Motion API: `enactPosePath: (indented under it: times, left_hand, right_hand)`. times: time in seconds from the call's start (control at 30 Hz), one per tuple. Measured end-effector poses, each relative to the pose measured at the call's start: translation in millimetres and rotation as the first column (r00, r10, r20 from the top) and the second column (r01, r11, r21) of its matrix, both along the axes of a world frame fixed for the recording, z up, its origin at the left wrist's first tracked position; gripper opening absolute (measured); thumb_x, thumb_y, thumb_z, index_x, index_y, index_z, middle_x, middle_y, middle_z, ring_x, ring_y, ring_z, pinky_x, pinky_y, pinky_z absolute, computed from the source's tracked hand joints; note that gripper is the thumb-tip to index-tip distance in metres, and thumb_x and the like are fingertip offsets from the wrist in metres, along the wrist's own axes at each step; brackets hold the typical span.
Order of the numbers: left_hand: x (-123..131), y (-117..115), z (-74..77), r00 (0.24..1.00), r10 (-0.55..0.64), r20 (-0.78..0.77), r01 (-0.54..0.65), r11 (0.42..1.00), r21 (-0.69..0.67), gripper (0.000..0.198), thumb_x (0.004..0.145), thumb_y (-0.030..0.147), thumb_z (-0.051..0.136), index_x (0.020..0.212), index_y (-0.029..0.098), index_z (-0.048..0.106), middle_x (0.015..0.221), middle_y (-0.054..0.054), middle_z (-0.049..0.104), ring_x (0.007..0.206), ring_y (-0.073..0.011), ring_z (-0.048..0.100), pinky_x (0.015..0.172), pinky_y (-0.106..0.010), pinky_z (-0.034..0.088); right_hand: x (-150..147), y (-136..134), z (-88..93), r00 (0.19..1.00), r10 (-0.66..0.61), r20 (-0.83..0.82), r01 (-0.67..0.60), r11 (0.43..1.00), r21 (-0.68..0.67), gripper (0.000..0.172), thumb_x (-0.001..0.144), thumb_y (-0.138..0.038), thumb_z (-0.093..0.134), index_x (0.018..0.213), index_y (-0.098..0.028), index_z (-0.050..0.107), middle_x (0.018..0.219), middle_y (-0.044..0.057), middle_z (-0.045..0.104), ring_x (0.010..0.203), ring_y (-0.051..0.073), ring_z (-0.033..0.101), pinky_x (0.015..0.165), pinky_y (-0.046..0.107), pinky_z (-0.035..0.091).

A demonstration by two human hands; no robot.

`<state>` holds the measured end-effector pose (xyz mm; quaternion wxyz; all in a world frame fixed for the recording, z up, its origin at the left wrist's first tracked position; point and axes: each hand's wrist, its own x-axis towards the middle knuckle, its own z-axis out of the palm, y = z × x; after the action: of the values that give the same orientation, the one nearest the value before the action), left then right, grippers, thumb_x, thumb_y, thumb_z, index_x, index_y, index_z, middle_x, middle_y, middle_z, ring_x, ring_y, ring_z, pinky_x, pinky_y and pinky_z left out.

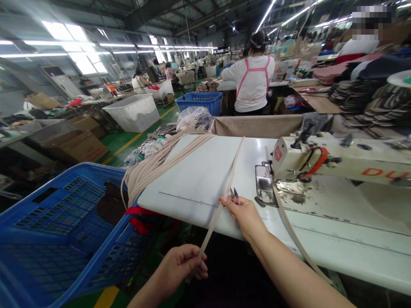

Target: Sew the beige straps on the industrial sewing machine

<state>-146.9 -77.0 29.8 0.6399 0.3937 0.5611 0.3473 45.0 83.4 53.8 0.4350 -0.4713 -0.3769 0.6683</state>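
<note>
A long beige strap [229,175] runs from a bundle of straps [154,167] across the white sewing table [199,179] toward me. My left hand [181,265] pinches its near end below the table edge. My right hand [242,214] rests at the table's front edge, touching the same strap and gripping small thread snips [234,195] whose points stick up. A second strap [289,226] leads from the sewing machine [321,160] down over the table edge.
A blue plastic crate [64,231] stands at my left. Beyond are cardboard boxes [77,145], a white bin [133,112] and another blue basket [201,102]. A person in white with pink apron straps [252,79] stands with their back to me. Stacks of material [375,102] lie at the right.
</note>
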Motion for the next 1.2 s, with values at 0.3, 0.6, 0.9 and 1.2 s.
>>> enactPosePath:
  times: [0.3, 0.6, 0.9, 1.2]
  left_hand:
    - [-1.9, -0.3, -3.3, 0.999, -0.029, -0.013, 0.029, 1.0, -0.01, 0.049, 0.084, 0.06, 0.074, 0.099, 0.014, 0.07, 0.088, -0.012, 0.078, 0.077, -0.0234, 0.076, 0.068, -0.03, 0.055]
    - [15.6, 19.8, 10.0, 0.997, 0.078, 0.022, -0.08, 0.994, 0.077, 0.048, 0.085, 0.058, 0.074, 0.101, 0.013, 0.071, 0.085, -0.01, 0.076, 0.074, -0.0212, 0.076, 0.068, -0.031, 0.059]
    - [28.5, 36.0, 20.6, 0.989, 0.146, 0.036, -0.149, 0.983, 0.111, 0.055, 0.08, 0.063, 0.076, 0.102, 0.012, 0.071, 0.084, -0.01, 0.076, 0.074, -0.023, 0.076, 0.068, -0.033, 0.061]
    - [23.0, 30.3, 16.5, 0.99, 0.14, 0.003, -0.14, 0.987, 0.073, 0.053, 0.08, 0.062, 0.076, 0.099, 0.013, 0.07, 0.082, -0.009, 0.075, 0.072, -0.0221, 0.075, 0.065, -0.031, 0.059]
  right_hand:
    - [-0.1, 0.1, -3.4, 1.0, -0.018, 0.012, 0.018, 1.0, 0.006, 0.056, 0.05, -0.064, 0.091, 0.065, -0.018, 0.062, 0.05, -0.008, 0.038, 0.049, 0.007, 0.025, 0.05, 0.028, 0.012]
    - [-3.9, -13.6, -2.5, 0.998, 0.07, 0.007, -0.07, 0.997, 0.009, 0.058, 0.052, -0.068, 0.089, 0.063, -0.018, 0.063, 0.051, -0.008, 0.037, 0.05, 0.007, 0.023, 0.05, 0.027, 0.013]
    - [-10.4, -38.0, -9.4, 0.976, 0.217, 0.005, -0.217, 0.976, 0.004, 0.05, 0.061, -0.062, 0.088, 0.063, -0.018, 0.064, 0.053, -0.006, 0.043, 0.052, 0.008, 0.031, 0.05, 0.026, 0.022]
    - [-8.6, -28.0, -6.2, 0.992, 0.129, -0.008, -0.129, 0.992, -0.006, 0.046, 0.057, -0.057, 0.092, 0.069, -0.017, 0.073, 0.054, -0.003, 0.052, 0.054, 0.011, 0.04, 0.051, 0.026, 0.029]
